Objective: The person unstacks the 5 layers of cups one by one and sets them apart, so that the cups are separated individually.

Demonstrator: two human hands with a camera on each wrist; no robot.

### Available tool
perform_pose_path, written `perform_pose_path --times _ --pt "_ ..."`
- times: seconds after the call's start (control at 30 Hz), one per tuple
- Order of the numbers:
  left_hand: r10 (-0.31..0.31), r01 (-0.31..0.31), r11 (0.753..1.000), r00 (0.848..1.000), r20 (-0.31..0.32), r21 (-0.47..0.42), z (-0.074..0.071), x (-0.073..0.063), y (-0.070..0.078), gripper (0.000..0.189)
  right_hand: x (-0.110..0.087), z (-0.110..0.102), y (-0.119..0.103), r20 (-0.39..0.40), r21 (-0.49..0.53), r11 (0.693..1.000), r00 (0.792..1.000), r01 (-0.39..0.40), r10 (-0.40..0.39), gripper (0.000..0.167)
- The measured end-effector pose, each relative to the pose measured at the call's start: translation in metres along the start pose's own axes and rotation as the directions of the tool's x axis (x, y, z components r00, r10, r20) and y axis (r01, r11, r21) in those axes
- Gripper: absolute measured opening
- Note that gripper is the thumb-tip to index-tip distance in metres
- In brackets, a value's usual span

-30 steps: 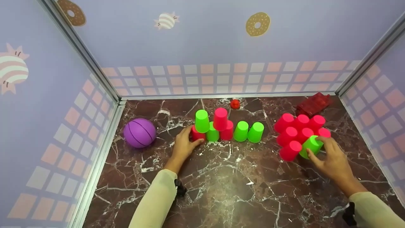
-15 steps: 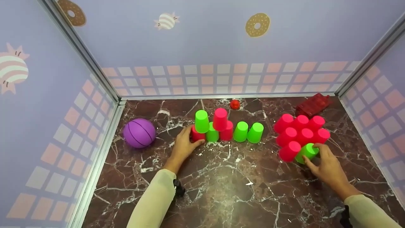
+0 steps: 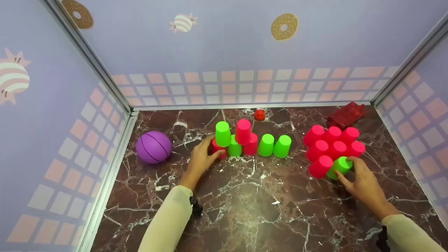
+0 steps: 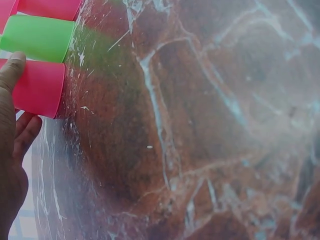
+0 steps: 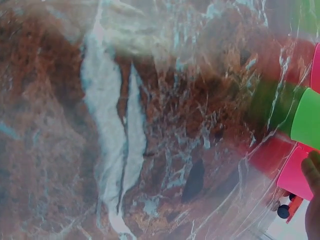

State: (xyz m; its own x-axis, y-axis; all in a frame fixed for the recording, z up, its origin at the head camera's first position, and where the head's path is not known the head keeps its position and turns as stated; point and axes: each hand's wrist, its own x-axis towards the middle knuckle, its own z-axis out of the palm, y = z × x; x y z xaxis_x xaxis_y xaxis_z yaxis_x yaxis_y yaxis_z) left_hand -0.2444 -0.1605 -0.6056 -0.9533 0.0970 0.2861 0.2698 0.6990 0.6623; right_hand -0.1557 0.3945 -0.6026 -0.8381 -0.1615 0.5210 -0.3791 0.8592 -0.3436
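Observation:
In the head view, my left hand (image 3: 199,161) holds a red cup (image 3: 218,148) between thumb and fingers, at the left end of a row of upturned cups. Beside it stand a green cup (image 3: 235,146) and another red cup (image 3: 250,145). A green cup (image 3: 223,133) and a pink-red cup (image 3: 243,132) sit as a second level on these. My right hand (image 3: 365,185) pinches a green cup (image 3: 338,168) at the front of a pink cup cluster, right beside the front pink cup (image 3: 320,167). The left wrist view shows my thumb (image 4: 12,72) against the held red cup (image 4: 40,89).
Two green cups (image 3: 266,145) (image 3: 282,146) continue the row to the right. Several pink cups (image 3: 317,150) stand close together at right. A purple ball (image 3: 153,147) lies at left, a small red object (image 3: 259,114) and a dark red object (image 3: 346,115) near the back wall.
My right hand has moved the green cup towards me, uncovering a pink cup behind, then has hardly shifted in the last half second. My left hand stays at the red cup.

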Motion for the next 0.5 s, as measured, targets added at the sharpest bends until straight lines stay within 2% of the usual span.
perform_pose_path --times 0.23,0.5 --pt "0.009 -0.009 1.0 1.0 -0.006 -0.004 0.001 0.001 -0.001 0.072 0.008 -0.012 0.0 -0.003 0.002 1.0 1.0 0.011 -0.011 0.067" --pt "0.0 0.0 1.0 1.0 -0.001 -0.02 0.001 0.002 0.0 0.073 0.042 -0.022 -0.012 -0.092 0.012 0.99 0.986 0.139 -0.137 0.064"
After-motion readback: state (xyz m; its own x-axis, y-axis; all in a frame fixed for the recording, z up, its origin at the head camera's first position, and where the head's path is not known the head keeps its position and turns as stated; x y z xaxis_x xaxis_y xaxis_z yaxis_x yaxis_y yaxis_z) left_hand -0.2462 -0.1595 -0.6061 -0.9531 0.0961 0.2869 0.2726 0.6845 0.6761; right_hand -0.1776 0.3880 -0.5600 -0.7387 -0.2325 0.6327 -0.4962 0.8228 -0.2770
